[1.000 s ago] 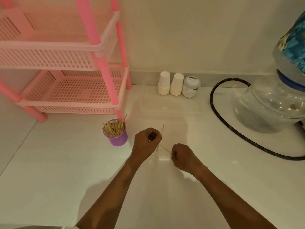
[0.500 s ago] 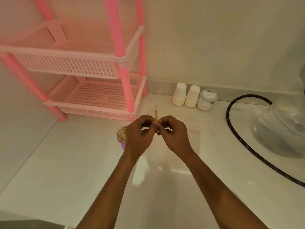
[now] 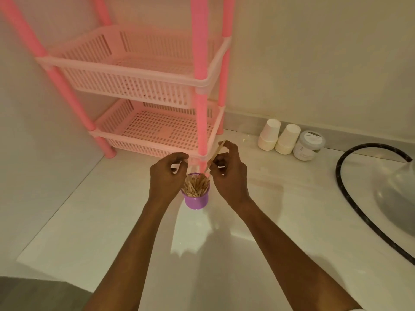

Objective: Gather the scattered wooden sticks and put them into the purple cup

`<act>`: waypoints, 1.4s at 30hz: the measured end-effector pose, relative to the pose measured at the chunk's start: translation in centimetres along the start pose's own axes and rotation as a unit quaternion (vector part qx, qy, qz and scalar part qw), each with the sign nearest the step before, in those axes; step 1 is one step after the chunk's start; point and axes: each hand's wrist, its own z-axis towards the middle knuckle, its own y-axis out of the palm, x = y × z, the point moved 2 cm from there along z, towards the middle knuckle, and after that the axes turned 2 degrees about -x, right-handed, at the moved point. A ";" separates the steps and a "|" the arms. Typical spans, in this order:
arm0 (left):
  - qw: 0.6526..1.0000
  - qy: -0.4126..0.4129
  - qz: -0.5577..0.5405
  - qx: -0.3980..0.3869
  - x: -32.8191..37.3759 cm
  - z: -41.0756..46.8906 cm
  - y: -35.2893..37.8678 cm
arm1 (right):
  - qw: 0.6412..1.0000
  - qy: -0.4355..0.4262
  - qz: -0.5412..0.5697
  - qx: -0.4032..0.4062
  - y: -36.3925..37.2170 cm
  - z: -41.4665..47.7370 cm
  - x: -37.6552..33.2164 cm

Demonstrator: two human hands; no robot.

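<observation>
A small purple cup (image 3: pixel 195 200) stands on the white counter, packed with several wooden sticks (image 3: pixel 195 186). My right hand (image 3: pixel 228 176) hovers just right of the cup's rim and pinches one wooden stick (image 3: pixel 216 154), which slants down-left with its lower end at the cup's mouth. My left hand (image 3: pixel 167 177) hangs at the cup's left side with its fingers curled; nothing shows in it. No loose sticks are visible on the counter.
A pink two-tier basket rack (image 3: pixel 157 90) stands right behind the cup, one leg (image 3: pixel 201 122) almost touching it. Two upturned paper cups (image 3: pixel 278 138) and a white jar (image 3: pixel 308 145) sit by the wall. A black hose (image 3: pixel 350 198) curves around a clear water bottle (image 3: pixel 397 205) at right.
Both hands rose from the counter with a stick, met in mid-air, then moved left over the purple cup. The stick is now in my right hand only, tilted into the cup.
</observation>
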 end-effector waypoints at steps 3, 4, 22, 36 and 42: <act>0.999 -0.028 0.021 -0.018 -2.0 -0.4 0.5 | 0.999 -0.028 -0.042 -0.011 1.0 0.0 0.1; 0.999 -0.034 0.019 -0.023 -2.4 -0.7 0.7 | 0.998 -0.036 -0.057 -0.019 1.3 0.0 0.2; 0.998 -0.044 -0.029 0.025 -3.6 -3.0 2.9 | 0.948 -0.101 -0.283 -0.099 4.4 -2.4 5.0; 0.995 -0.094 0.008 0.026 -4.8 -4.0 4.6 | 0.973 0.230 -0.029 0.007 1.7 -0.7 6.8; 0.998 -0.063 0.021 -0.015 -4.9 -4.1 5.2 | 0.995 0.090 -0.046 0.003 2.3 -0.7 4.7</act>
